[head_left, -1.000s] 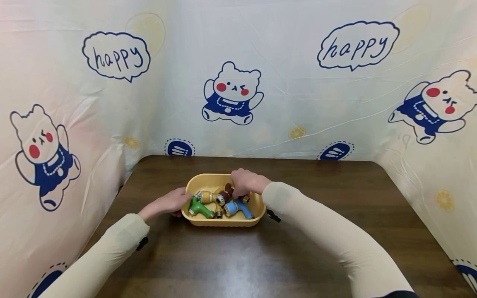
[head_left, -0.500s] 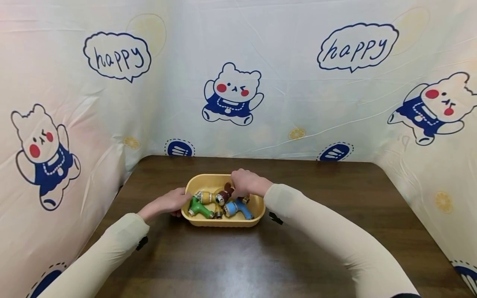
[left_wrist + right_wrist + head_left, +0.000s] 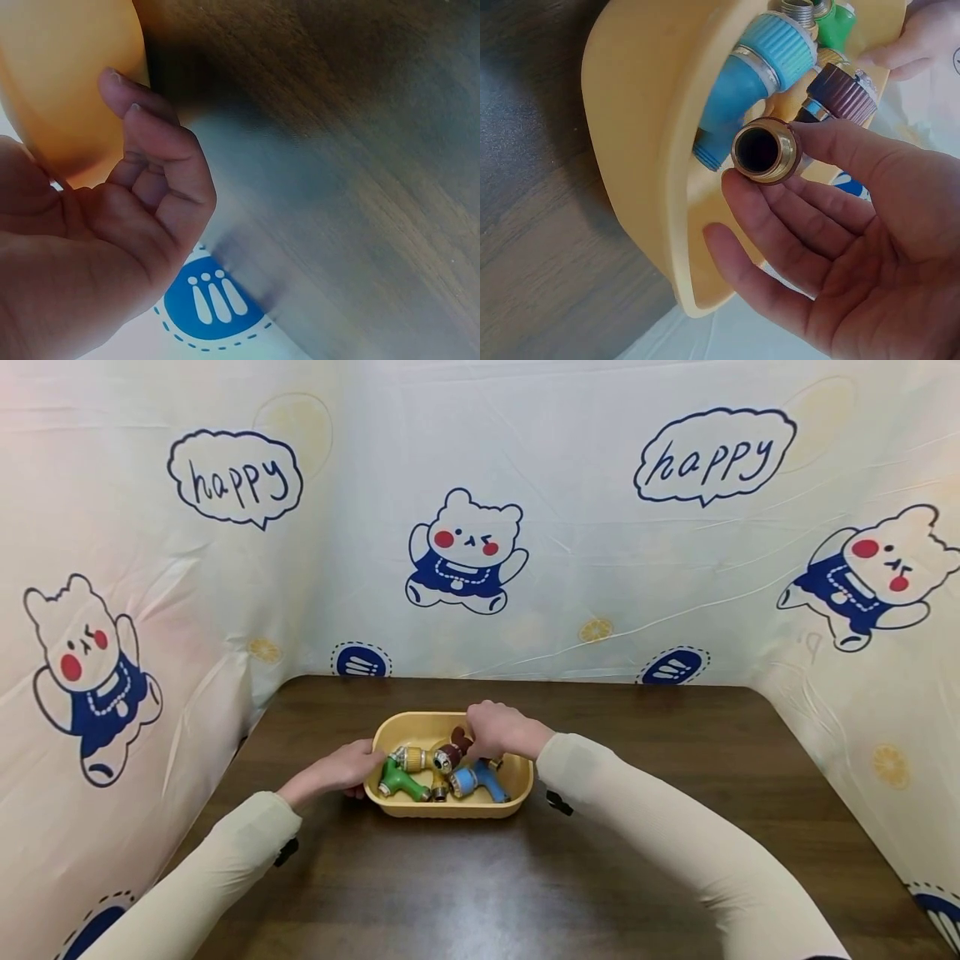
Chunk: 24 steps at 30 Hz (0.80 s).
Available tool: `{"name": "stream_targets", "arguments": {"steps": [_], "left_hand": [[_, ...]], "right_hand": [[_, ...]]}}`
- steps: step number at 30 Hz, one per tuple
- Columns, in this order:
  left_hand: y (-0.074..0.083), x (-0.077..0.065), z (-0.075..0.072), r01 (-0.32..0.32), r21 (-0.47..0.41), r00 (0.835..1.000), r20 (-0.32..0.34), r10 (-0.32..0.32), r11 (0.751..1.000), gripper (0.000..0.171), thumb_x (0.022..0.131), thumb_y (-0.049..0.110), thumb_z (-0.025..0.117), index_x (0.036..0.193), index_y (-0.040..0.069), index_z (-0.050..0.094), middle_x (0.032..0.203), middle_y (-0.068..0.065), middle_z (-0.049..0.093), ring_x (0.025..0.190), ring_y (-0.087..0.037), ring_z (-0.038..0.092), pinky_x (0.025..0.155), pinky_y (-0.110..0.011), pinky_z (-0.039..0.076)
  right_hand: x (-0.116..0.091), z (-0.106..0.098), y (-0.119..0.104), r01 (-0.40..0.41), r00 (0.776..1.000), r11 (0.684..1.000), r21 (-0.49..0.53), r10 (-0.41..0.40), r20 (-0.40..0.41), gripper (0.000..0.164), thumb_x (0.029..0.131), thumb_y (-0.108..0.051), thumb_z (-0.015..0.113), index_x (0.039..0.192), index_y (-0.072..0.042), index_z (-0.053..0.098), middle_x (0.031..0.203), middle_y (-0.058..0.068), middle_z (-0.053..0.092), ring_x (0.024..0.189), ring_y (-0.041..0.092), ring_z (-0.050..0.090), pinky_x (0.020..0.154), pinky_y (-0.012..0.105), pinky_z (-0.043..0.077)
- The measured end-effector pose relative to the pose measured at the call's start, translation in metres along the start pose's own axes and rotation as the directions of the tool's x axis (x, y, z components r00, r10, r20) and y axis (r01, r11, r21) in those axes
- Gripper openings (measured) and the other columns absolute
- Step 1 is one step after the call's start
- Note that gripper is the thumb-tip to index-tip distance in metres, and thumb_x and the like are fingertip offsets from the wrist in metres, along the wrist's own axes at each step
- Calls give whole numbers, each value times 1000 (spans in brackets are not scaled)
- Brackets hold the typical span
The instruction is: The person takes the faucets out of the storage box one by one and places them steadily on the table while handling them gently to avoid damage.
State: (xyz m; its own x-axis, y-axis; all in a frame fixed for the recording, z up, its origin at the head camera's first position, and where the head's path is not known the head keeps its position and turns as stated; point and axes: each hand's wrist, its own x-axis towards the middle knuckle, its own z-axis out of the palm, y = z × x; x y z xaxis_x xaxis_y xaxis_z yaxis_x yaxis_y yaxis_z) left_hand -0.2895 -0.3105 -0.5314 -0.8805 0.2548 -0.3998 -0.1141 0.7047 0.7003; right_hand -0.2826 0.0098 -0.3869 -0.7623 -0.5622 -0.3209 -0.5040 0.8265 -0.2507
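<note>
A yellow plastic basin (image 3: 450, 810) holds several Y-shaped pipe fittings. My left hand (image 3: 345, 766) grips the basin's left end, thumb at the rim; in the left wrist view my left hand (image 3: 135, 202) has curled fingers against the outer wall. My right hand (image 3: 501, 730) reaches into the basin's right half and pinches a brown pipe fitting (image 3: 452, 753). Its brass threaded end (image 3: 789, 154) sits between thumb and fingertips in the right wrist view. Around it lie a blue fitting (image 3: 483, 781), a green fitting (image 3: 403, 782) and a yellow fitting (image 3: 412, 758), partly covered.
The basin stands on a dark brown wooden table (image 3: 480, 877). A pale curtain (image 3: 585, 552) printed with cartoon bears hangs behind the table and along both sides.
Both hands stay almost where they were, the left on the basin and the right at the brown fitting. The view shifts very slightly.
</note>
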Motion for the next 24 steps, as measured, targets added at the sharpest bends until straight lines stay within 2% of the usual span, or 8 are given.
{"name": "stream_targets", "arguments": {"steps": [2,8,10,15,17,21,22,24], "left_hand": [[-4,3,0,21,-17,1000,-11,-21,1000,40,106,32,44,130,2,55,76,-16,70,58,-32,68,48,-41,55],[-2,1,0,15,-15,1000,-2,-15,1000,40,107,32,41,129,1,54,76,-16,70,59,-32,69,49,-41,56],[10,-12,2,-34,32,999,6,34,999,40,110,29,38,130,-1,53,76,-15,69,58,-29,67,49,-40,55],[16,-18,4,-46,69,999,11,46,997,41,110,30,33,129,0,54,75,-13,67,58,-27,66,49,-40,55],[5,-6,2,4,21,1000,7,-4,1000,41,109,34,37,127,2,55,75,-13,69,58,-28,68,49,-40,56],[6,-8,1,-25,13,1000,6,25,1000,39,109,34,38,123,2,56,73,-13,68,56,-28,67,47,-41,54],[5,-6,1,-8,-9,1000,5,8,1000,38,108,33,39,123,3,56,73,-13,69,56,-28,67,46,-40,55],[9,-11,1,-38,12,999,8,38,999,39,109,32,37,122,1,56,73,-12,68,56,-27,66,46,-40,54]], "right_hand": [[-1,0,0,-5,1000,1000,-8,5,-7,48,96,-26,78,60,-15,49,48,-3,38,42,10,42,45,25,37],[-4,-1,-3,-11,1000,1000,-18,10,-18,48,96,-24,78,59,-16,49,49,-4,37,43,11,40,45,25,35],[-6,-1,-3,-5,1000,1000,-24,5,-22,48,96,-23,78,59,-16,48,49,-4,36,43,11,38,45,25,34],[-11,-2,-5,7,1000,999,-32,-8,-26,47,96,-25,79,60,-16,48,50,-4,34,43,11,36,45,26,33],[-12,-2,-5,7,999,999,-32,-8,-31,46,95,-24,79,60,-16,50,50,-4,36,43,11,39,45,26,34],[-14,-3,-5,6,999,999,-37,-7,-40,44,94,-24,80,60,-16,53,50,-3,43,46,13,45,46,26,37],[-14,-3,-5,6,999,999,-38,-8,-41,44,94,-24,80,60,-15,54,51,-3,45,46,13,47,46,26,38],[-15,-3,-5,5,999,999,-43,-7,-40,43,94,-25,80,60,-16,56,52,-3,48,48,13,49,46,26,39]]}}
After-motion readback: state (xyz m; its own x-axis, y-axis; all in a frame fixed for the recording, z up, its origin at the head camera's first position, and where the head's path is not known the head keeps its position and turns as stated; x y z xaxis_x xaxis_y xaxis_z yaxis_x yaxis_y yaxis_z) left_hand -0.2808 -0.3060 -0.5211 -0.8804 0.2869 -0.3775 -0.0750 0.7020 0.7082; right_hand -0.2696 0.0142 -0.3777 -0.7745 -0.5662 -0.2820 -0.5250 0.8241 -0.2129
